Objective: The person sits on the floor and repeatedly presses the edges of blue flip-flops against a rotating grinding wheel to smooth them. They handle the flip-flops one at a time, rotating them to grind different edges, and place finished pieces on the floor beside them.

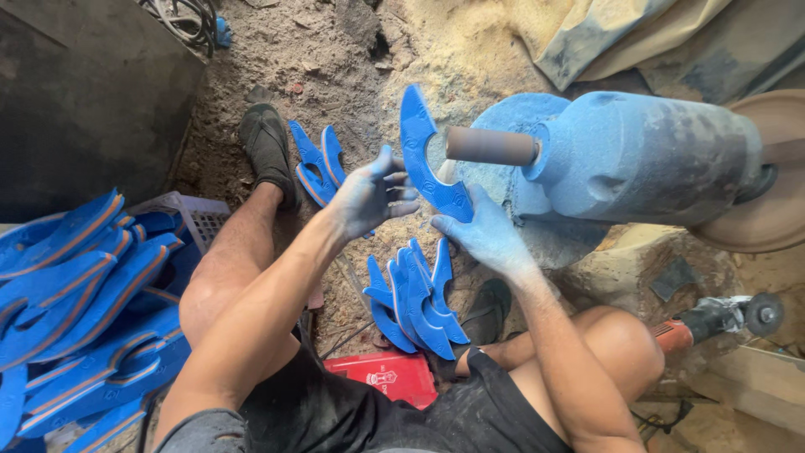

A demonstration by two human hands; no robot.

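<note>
Holding a curved blue sole piece (425, 159) between both hands: left hand (371, 195) fingers pinch its inner edge, right hand (486, 235) clamps the lower end. Piece stands upright just beside the sanding drum (490, 145). Blue-dusted motor housing (637, 155) behind.

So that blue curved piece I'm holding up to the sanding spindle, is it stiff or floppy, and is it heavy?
The blue curved piece probably flexes a little yet keeps its arc, held only at its lower end by both hands: left hand, right hand. It looks thin, so likely light. The blue dust coating may make it slippery.
</note>
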